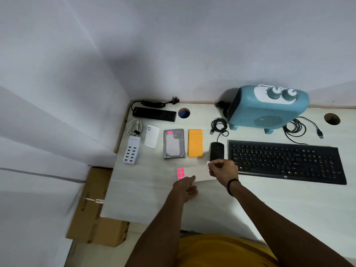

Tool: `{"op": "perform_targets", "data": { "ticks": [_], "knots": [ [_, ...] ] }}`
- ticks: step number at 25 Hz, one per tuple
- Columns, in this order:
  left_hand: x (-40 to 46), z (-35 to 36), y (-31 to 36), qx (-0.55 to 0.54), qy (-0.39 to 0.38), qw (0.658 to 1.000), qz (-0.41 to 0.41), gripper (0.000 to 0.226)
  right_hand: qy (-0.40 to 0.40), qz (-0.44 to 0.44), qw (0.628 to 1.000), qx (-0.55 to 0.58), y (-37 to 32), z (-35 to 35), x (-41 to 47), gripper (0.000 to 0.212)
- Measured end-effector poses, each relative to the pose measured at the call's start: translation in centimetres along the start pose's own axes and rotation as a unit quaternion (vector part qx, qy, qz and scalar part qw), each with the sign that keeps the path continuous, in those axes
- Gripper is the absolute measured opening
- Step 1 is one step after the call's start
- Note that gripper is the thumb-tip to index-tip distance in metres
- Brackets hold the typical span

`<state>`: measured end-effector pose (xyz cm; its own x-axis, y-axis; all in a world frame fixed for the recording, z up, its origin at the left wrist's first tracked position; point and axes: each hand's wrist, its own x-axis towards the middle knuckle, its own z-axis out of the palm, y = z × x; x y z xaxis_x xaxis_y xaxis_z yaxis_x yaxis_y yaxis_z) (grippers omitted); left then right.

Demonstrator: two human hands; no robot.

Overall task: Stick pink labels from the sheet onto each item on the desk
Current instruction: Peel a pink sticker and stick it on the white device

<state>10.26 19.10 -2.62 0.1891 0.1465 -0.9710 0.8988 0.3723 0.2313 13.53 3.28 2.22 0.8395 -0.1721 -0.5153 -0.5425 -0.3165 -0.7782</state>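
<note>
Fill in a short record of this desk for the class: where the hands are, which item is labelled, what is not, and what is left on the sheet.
left hand: holds down the sheet
right hand: pinches a peeled label near the mouse
labelled: hard drive, pink label on its top
no label seen: yellow case, mouse, keyboard, heater, USB hub, white device, power strip
left on sheet: a few pink labels at its left end
</note>
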Motion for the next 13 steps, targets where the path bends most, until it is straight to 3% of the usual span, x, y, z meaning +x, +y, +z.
{"op": "perform_targets", "data": {
  "ticks": [3, 5, 10, 13],
  "knots": [
    [-0.5, -3.2, 2.2, 0.046, -0.05, 0.998, 0.0, 0.036, -0.012, -0.002, 1.0, -0.002, -2.0, 3.6, -0.3, 0.009],
    [-0.7, -4.8, 4.2, 0.059, -0.043, 0.997, 0.037, 0.035, -0.026, -0.011, 1.0, -0.005, -3.4, 5.8, -0.2, 0.008],
    [-0.1, -8.4, 10.4, 0.094, 0.095, 0.974, 0.182, 0.032, -0.046, 0.004, 0.998, 0.033, -7.1, 11.1, 0.4, 0.006],
    [0.8, -10.5, 14.3, 0.197, 0.197, 0.911, 0.304, 0.037, -0.051, 0.019, 0.997, 0.049, -8.7, 13.2, 1.3, 0.003]
  ]
}}
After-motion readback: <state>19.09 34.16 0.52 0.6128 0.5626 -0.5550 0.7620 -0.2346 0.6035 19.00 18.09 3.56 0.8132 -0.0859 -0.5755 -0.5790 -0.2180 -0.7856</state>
